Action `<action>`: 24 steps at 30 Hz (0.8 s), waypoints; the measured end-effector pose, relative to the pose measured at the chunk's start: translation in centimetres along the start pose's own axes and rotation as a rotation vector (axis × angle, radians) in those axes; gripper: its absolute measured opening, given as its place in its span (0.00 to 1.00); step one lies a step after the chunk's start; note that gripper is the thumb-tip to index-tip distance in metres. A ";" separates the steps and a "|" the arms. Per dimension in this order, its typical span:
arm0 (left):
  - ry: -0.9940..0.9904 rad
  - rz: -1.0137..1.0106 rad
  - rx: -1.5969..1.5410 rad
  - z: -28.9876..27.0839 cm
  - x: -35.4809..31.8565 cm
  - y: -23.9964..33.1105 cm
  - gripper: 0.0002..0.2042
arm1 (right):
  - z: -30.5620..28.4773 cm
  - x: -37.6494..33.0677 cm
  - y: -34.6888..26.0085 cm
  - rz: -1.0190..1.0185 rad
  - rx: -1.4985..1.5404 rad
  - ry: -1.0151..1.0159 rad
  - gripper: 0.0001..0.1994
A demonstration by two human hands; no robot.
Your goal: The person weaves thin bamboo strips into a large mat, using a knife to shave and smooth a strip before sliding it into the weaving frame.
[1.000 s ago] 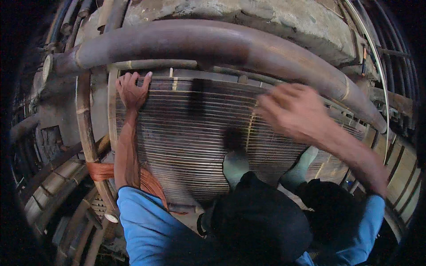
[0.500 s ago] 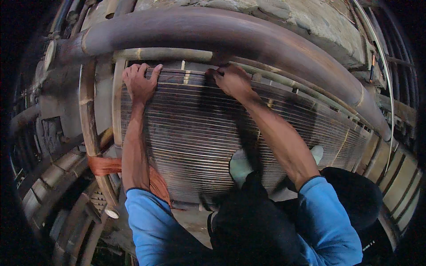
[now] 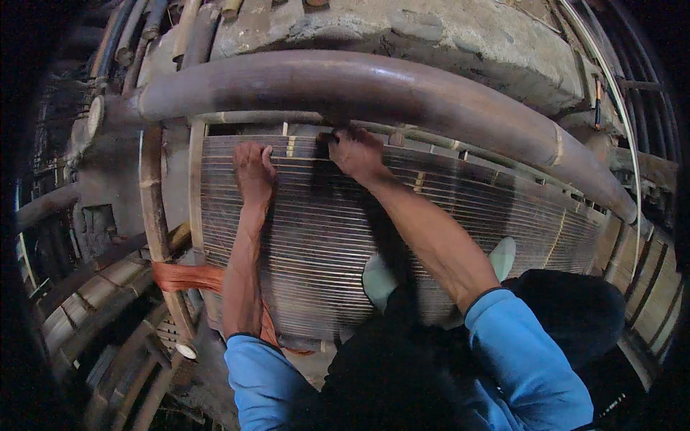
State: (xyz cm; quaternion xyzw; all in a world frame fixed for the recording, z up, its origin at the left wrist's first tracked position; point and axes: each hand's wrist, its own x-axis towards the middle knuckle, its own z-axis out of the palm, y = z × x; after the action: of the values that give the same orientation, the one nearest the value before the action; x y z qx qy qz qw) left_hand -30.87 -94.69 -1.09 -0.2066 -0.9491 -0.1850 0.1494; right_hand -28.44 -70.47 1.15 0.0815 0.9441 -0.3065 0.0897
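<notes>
A mat of thin bamboo slats (image 3: 460,208) lies flat inside a bamboo frame (image 3: 194,215). My left hand (image 3: 253,167) rests palm down on the slats near the mat's top left, fingers close together, holding nothing. My right hand (image 3: 356,152) is at the mat's top edge just under a thick bamboo pole (image 3: 374,86); its fingers curl over the edge slats, pinching them. Both sleeves are blue. My feet in pale green shoes (image 3: 379,279) stand on the mat lower down.
An orange cloth strap (image 3: 185,276) is tied round the frame's left upright. A rough stone block (image 3: 431,32) sits behind the thick pole. More bamboo poles and lattice (image 3: 93,302) crowd the left and right (image 3: 647,287) sides.
My right hand swept from the right side of the mat to its top edge beside the left hand and closed on the slats. The left hand stayed on the mat.
</notes>
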 end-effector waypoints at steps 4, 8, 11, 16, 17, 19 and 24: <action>-0.071 0.002 0.189 1.4 2.6 5.1 0.03 | -2.6 0.2 2.7 0.037 -0.009 -0.060 0.18; -0.560 -0.326 -0.027 2.5 -3.9 -2.0 0.20 | 2.3 1.0 2.1 -0.018 0.129 -0.250 0.18; -0.718 -0.421 -0.109 -3.2 -0.5 -1.2 0.21 | 5.6 1.1 6.7 0.120 0.242 -0.319 0.19; -0.406 -1.017 -0.387 -17.5 1.0 -7.6 0.21 | 8.2 1.9 2.2 -0.098 0.164 0.091 0.16; -0.356 -1.031 -0.402 -19.2 0.9 -8.0 0.21 | 9.2 2.1 2.0 -0.096 0.157 0.151 0.15; -0.273 -1.034 -0.389 -21.7 1.0 -9.3 0.21 | 11.2 3.3 0.6 -0.115 0.153 0.268 0.14; -0.308 -0.972 -0.522 -17.1 2.5 -10.2 0.22 | 15.1 4.4 7.2 -0.122 0.073 0.665 0.14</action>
State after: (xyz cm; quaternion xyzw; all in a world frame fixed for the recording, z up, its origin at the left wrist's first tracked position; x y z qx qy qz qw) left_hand -34.06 -109.53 12.02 0.1990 -0.8687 -0.4284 -0.1491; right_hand -29.39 -73.26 -15.93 0.1238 0.9132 -0.3015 -0.2448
